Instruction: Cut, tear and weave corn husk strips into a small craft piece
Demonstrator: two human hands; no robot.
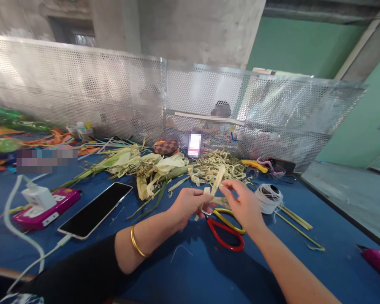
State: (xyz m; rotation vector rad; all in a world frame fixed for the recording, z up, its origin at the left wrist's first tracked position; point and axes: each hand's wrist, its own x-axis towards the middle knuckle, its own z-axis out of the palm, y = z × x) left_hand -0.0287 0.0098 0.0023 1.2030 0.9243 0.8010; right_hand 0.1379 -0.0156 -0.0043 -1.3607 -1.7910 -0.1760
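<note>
My left hand (190,204) pinches the lower part of pale corn husk strips (219,178) between thumb and fingers. From the right, my right hand (243,204) has its thumb and forefinger closed on the edge of the same husk, which stands up between both hands. Below them on the blue table lie scissors (225,236) with one red and one yellow handle; their blades are mostly hidden by my left hand. Behind my hands sit a pile of thin husk shreds (223,162) and a heap of whole dried corn husks (158,166).
A ball of white string (268,198) and thin stalks (296,217) are at right. To the left lie a charging phone (96,211) and a magenta power strip (47,209) with cables. A perforated metal screen (120,93) borders the table's back; a person sits beyond it.
</note>
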